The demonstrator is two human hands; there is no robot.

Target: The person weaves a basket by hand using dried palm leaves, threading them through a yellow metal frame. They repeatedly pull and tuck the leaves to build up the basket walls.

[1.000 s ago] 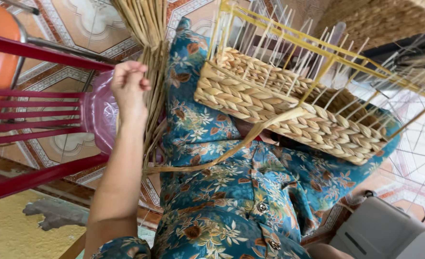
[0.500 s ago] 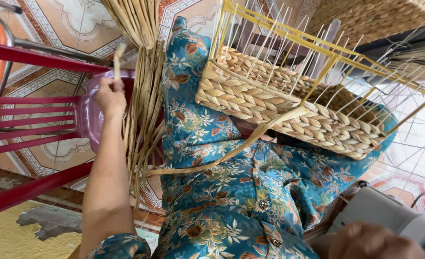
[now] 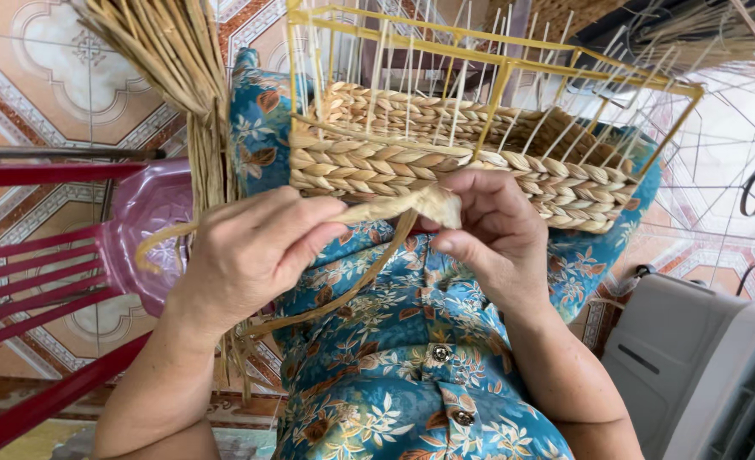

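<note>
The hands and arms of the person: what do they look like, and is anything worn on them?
The left hand and right hand are bare: no gloves, rings, or watch are visible. Both forearms are uncovered, with no sleeves in view. The nails look short and unpainted.

Lap in blue floral fabric (image 3: 369, 366) is carrying the half-woven basket on its yellow wire frame (image 3: 446, 162); tiled floor (image 3: 45, 77) is lying left of the lap.
</note>
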